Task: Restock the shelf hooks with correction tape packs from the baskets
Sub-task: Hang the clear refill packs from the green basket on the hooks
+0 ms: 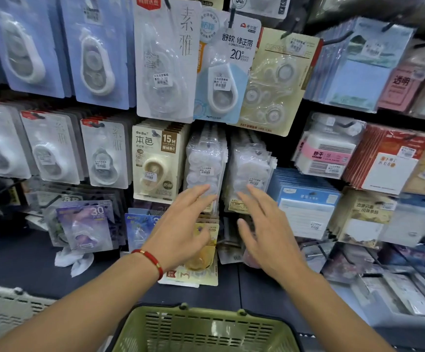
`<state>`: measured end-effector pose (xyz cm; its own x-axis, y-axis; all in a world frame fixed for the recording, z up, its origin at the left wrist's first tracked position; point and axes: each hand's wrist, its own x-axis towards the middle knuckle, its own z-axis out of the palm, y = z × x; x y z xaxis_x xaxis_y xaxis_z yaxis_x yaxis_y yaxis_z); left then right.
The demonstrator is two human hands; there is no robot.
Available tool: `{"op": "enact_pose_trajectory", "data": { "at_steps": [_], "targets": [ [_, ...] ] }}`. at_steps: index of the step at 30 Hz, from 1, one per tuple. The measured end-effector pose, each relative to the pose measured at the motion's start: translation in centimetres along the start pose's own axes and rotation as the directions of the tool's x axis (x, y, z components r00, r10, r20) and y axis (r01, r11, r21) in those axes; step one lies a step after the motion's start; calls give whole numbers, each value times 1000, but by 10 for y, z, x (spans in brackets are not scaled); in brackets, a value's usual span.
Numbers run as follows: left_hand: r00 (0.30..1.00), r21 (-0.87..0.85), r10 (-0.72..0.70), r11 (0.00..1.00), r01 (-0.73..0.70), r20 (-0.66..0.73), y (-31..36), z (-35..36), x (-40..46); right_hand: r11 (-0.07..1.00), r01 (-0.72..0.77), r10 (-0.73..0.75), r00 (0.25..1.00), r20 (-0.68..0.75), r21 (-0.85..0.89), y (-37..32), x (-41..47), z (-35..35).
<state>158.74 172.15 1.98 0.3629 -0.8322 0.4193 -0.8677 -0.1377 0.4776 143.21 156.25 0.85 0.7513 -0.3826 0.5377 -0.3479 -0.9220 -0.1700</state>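
Left hand: the left hand (180, 224) is lifted in the centre of the frame, fingers straight and slightly spread, holding nothing; its fingertips reach the bottom edge of the left clear refill packs (205, 163). A red bracelet (149, 259) sits on the wrist.
Right hand: the right hand (264, 227) is raised beside it, fingers spread and relaxed, also holding nothing, its tips at the lower part of the right clear refill packs (250, 168).
Task's thing: correction tape packs hang in rows on the shelf hooks across the left and centre of the frame, among them the beige 15M pack (155, 161) just left of the hands. A yellow pack (201, 257) lies below the left hand, low on the display; I cannot tell if it hangs or rests loose.
Basket: a green basket (206, 331) sits at bottom centre; its contents are out of view. A pale crate (8, 303) edges in at lower left.
Step, as I judge it: squaring up the two clear stacks, or reaching between them.
Risk: a push from the spread fingers could slide the front packs off their hook ends; the stacks look thick and crowded.
Second risk: the slippery blister fronts may swing and knock the beige neighbour askew.
Third risk: the loose-looking yellow pack could be brushed down by the left wrist.
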Motion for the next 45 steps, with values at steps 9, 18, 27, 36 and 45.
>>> {"op": "enact_pose_trajectory", "data": {
  "at_steps": [9,18,27,36,45],
  "targets": [
    [998,39,19,999,-21,66,-24,20,7,992,-60,78,983,164,-112,15,72,31],
    [953,75,27,996,-52,302,-34,17,-16,1000,-19,19,999,43,-4,6,4,41],
    [490,276,-175,951,-142,854,-80,58,-129,984,47,143,357,923,-170,12,-186,148],
    [493,313,-376,927,208,784,-71,134,-206,930,-222,355,327,876,-294,32,-300,236],
    [534,253,-457,875,412,711,-44,159,-212,824,-561,278,523,806,80,53,-265,222]
  ]
}}
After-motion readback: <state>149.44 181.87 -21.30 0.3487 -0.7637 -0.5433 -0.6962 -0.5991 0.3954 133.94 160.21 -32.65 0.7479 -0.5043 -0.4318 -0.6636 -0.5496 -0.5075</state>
